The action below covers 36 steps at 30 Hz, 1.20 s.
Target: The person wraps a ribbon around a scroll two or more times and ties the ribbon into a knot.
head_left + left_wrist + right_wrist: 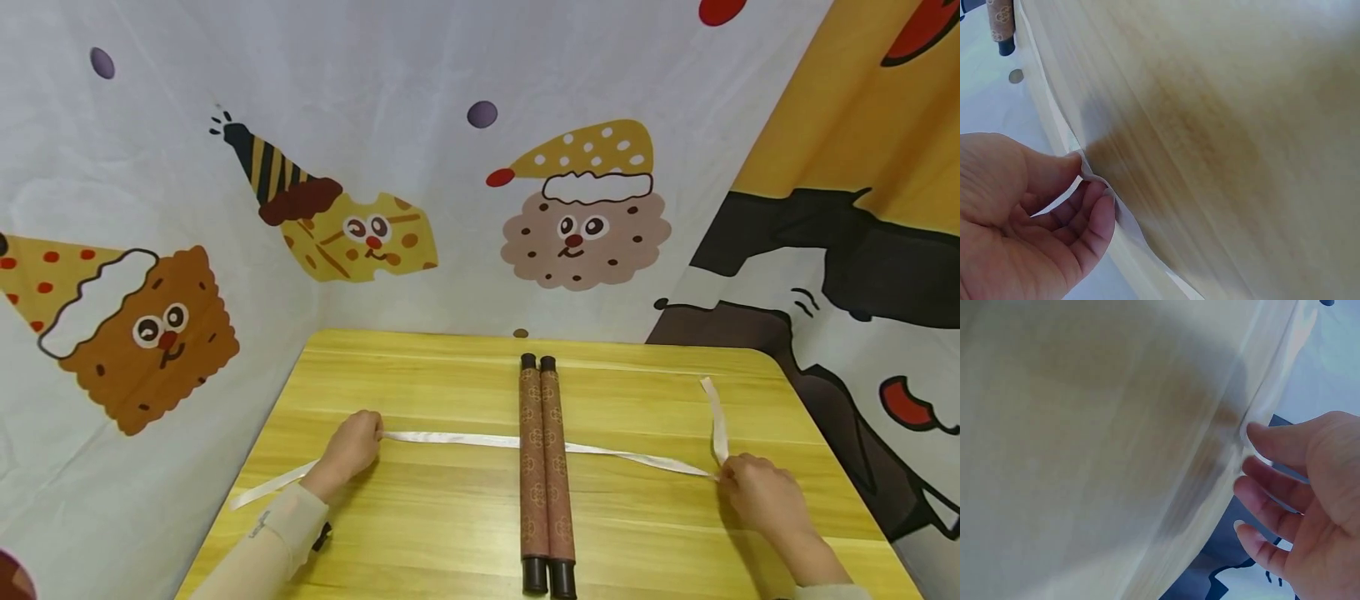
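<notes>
Two rolled scrolls (543,467) covered in brownish-red patterned cloth, with dark end knobs, lie side by side lengthwise on the table. A white ribbon (450,438) runs crosswise and passes beneath them. On the left, my left hand (351,450) pinches the ribbon between thumb and fingers, and a loose tail hangs past the wrist. In the left wrist view, the ribbon (1135,228) shows between the fingertips. My right hand (765,493) pinches the ribbon on the other side, its free end pointing toward the far edge. The right wrist view shows the thumb and index finger at the ribbon (1266,394).
The yellow wood-grain table (420,517) has rounded far corners. Behind it and on both sides hangs a white cloth (420,67) with cartoon biscuit and cheese prints. An orange and black print (847,208) covers the right side.
</notes>
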Tool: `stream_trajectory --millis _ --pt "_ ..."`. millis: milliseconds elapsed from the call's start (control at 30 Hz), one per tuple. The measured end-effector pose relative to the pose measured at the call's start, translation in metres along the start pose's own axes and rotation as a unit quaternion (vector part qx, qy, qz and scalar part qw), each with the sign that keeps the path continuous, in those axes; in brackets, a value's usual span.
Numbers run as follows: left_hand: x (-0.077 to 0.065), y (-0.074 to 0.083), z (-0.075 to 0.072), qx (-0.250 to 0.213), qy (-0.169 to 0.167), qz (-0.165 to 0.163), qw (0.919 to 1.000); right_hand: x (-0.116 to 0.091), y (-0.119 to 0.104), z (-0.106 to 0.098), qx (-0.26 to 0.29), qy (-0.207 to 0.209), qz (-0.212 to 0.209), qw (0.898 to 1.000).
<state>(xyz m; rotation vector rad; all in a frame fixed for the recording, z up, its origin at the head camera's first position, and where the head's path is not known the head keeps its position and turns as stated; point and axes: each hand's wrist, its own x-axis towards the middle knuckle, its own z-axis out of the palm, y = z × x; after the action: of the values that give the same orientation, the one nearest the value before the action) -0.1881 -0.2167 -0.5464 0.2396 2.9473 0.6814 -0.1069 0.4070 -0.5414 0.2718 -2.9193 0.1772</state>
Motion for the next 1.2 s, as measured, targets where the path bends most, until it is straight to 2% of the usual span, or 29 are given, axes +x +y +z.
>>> stream_trajectory --millis 133,233,300,433,633,867,1067,1200 --pt "0.0 0.005 0.002 -0.009 0.03 0.014 0.9994 0.001 -0.003 0.0 0.012 0.034 -0.013 0.999" --pt "0.0 0.017 0.002 -0.034 0.06 0.032 0.9971 0.005 -0.01 0.0 0.02 0.048 -0.022 0.998" --pt "-0.001 0.028 0.004 -0.053 0.065 0.044 0.9955 0.008 -0.017 0.0 0.028 0.049 -0.024 0.998" --pt "-0.004 0.05 0.01 -0.067 0.049 0.065 0.9944 0.014 -0.031 0.002 0.047 0.03 -0.025 0.998" --pt "-0.005 0.079 0.021 -0.059 0.027 0.095 0.9933 0.019 -0.046 0.008 0.06 -0.026 -0.016 0.998" --pt "0.004 0.084 0.036 0.005 0.027 0.113 0.9932 0.017 -0.047 0.014 0.061 -0.057 -0.013 0.996" --pt "0.01 0.091 0.043 0.009 0.013 0.128 0.9917 0.018 -0.047 0.014 0.063 -0.08 -0.002 0.995" --pt "0.012 0.095 0.045 0.012 0.006 0.126 0.992 0.02 -0.048 0.016 0.063 -0.089 -0.005 0.994"
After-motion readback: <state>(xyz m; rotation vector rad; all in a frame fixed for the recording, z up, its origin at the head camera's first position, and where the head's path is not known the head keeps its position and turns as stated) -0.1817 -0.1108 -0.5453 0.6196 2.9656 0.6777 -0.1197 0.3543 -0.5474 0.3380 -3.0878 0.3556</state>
